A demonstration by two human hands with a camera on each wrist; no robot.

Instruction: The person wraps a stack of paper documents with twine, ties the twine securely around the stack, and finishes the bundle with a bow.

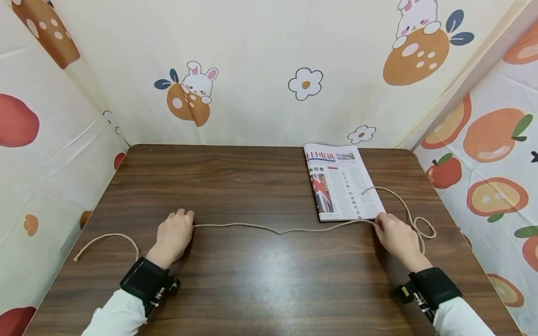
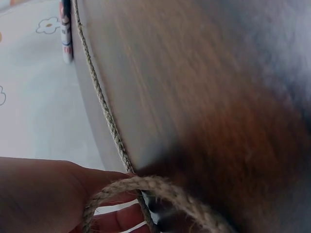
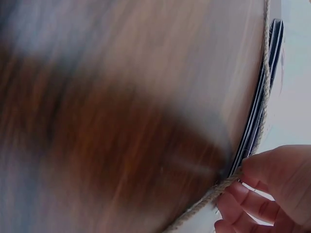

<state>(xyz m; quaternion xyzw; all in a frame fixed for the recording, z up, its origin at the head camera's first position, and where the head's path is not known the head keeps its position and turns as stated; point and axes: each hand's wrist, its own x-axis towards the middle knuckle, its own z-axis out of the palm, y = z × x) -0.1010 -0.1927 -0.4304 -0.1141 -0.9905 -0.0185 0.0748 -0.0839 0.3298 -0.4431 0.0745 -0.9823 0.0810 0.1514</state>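
Note:
A thin beige braided rope point(image 1: 279, 232) runs across the brown table between the two hands, sagging slightly in the middle. On the left side, my left hand point(image 1: 174, 235) grips it with curled fingers, and a free end curves away to the left. In the left wrist view the rope point(image 2: 114, 131) passes between thumb and fingers and loops in front. My right hand point(image 1: 397, 238) pinches the rope by the newspaper's lower right corner. The right wrist view shows thumb and fingertips on the rope point(image 3: 226, 183). Its other end loops to the right and lies over the newspaper.
A folded newspaper point(image 1: 342, 184) lies at the back right of the wooden table point(image 1: 235, 182). Walls covered with printed cloth point(image 1: 260, 56) stand behind and on both sides. Black straps point(image 1: 145, 280) with small cameras are on both wrists.

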